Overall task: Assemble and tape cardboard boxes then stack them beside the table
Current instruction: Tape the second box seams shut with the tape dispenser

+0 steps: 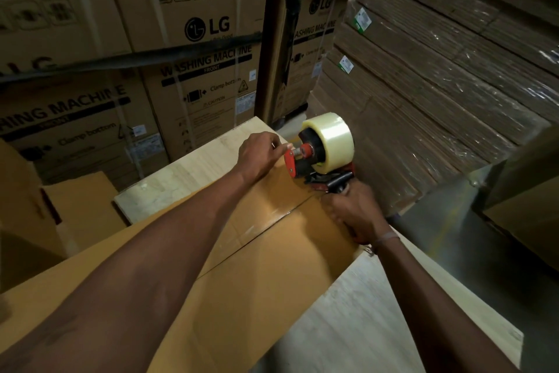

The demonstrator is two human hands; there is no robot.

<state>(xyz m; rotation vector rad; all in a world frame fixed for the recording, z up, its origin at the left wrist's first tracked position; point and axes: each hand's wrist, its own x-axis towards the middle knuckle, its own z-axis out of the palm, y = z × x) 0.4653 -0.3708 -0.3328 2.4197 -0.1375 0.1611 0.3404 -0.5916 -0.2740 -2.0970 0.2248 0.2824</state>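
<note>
A brown cardboard box (pixel 272 254) lies on the pale wooden table (pixel 193 167), its top flaps closed along a centre seam with clear tape shining on it. A red and black tape dispenser (pixel 314 161) with a roll of clear tape (pixel 329 140) rests at the far end of the seam. My right hand (pixel 357 212) grips the dispenser's handle. At the dispenser's front, my left hand (pixel 260 152) pinches the tape end by the red plate, its wrist over the box's far edge.
Large printed washing-machine cartons (pixel 193 40) stand stacked behind the table. A wrapped pallet of flat cardboard sheets (pixel 438 76) rises at the right. Brown boxes (pixel 75 209) sit low at the left beside the table. Grey floor (pixel 447 230) shows at the right.
</note>
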